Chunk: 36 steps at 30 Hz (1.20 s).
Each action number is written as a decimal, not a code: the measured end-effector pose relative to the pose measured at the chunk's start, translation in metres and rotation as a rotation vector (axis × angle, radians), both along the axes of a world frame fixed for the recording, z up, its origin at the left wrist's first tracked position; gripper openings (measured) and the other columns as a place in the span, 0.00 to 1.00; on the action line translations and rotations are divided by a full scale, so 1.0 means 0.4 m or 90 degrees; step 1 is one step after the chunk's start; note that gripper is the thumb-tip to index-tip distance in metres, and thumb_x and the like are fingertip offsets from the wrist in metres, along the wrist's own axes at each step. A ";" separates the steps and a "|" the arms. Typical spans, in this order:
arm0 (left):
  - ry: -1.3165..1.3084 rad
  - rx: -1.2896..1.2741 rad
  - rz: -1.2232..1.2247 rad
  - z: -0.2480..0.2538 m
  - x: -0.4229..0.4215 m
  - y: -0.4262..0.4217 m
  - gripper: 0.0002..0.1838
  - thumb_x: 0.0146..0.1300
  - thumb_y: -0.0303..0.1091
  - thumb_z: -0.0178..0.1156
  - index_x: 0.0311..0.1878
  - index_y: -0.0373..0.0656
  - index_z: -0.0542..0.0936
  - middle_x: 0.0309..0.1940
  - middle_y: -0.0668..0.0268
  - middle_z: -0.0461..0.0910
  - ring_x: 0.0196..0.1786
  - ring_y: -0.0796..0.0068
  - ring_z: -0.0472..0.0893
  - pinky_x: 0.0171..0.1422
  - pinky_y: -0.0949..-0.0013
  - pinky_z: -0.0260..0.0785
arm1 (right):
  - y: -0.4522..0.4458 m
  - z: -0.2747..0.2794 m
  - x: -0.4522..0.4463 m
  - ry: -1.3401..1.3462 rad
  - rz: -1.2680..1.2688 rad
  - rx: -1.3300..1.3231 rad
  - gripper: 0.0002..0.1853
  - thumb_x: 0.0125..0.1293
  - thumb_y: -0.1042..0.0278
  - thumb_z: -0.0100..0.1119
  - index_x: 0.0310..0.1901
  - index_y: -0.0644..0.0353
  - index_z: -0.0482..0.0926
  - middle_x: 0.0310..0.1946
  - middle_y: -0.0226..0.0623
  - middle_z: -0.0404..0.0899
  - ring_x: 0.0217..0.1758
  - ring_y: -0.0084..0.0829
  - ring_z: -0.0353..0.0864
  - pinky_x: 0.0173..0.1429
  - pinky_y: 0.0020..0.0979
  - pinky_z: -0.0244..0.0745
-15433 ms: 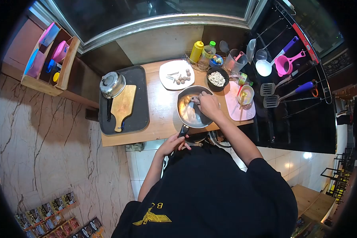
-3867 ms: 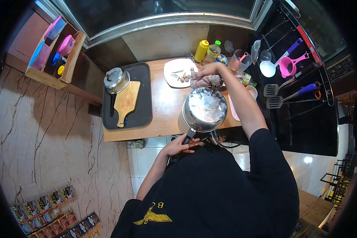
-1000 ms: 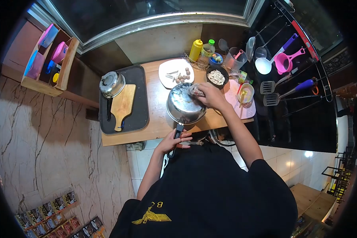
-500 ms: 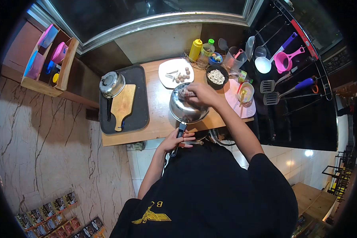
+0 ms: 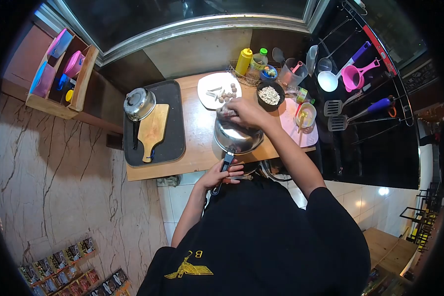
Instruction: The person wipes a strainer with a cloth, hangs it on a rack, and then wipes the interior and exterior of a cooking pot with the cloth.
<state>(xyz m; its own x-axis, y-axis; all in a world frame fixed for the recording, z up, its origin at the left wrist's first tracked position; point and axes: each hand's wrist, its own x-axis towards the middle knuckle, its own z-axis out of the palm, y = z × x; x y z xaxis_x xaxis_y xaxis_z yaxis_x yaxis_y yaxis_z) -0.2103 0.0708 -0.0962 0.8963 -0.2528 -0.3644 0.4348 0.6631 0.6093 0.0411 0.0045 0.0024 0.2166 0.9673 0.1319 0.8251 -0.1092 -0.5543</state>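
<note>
A shiny metal saucepan (image 5: 241,139) is tilted over the front of the wooden table, its outer side facing up. My left hand (image 5: 220,175) holds its black handle (image 5: 226,163), with some fingers stretched out beside it. My right hand (image 5: 245,113) is closed on a crumpled greyish cloth (image 5: 226,113), pressed to the far side of the pan. Just beyond are a white square plate (image 5: 207,100) with brown balls and pale pieces, and a black bowl (image 5: 270,105) of chopped white food to the right.
On the left, a dark tray (image 5: 172,133) holds a lidded pot (image 5: 139,104) and a wooden board (image 5: 153,129). A pink board (image 5: 308,141) carries a small bowl (image 5: 308,112). A yellow bottle (image 5: 243,62) stands behind; utensils such as a white ladle (image 5: 327,81) hang right.
The saucepan was upright at first, then was turned bottom up, and now leans on its side. In the last second my right hand and the cloth have moved slightly left across it.
</note>
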 end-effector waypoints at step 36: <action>0.010 0.002 0.006 0.007 -0.018 0.006 0.26 0.62 0.19 0.49 0.64 0.37 0.58 0.66 0.45 0.62 0.68 0.51 0.67 0.62 0.48 0.71 | -0.021 -0.073 0.157 -0.002 -0.166 -0.083 0.15 0.53 0.68 0.61 0.43 0.62 0.79 0.37 0.51 0.81 0.41 0.49 0.80 0.47 0.41 0.74</action>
<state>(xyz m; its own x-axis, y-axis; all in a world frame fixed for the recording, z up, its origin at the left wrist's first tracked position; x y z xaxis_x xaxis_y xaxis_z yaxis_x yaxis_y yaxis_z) -0.2175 0.0732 -0.0932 0.8924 -0.2437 -0.3797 0.4387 0.6657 0.6037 0.1037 -0.0040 -0.0270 0.4600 0.8878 0.0112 0.7618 -0.3882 -0.5186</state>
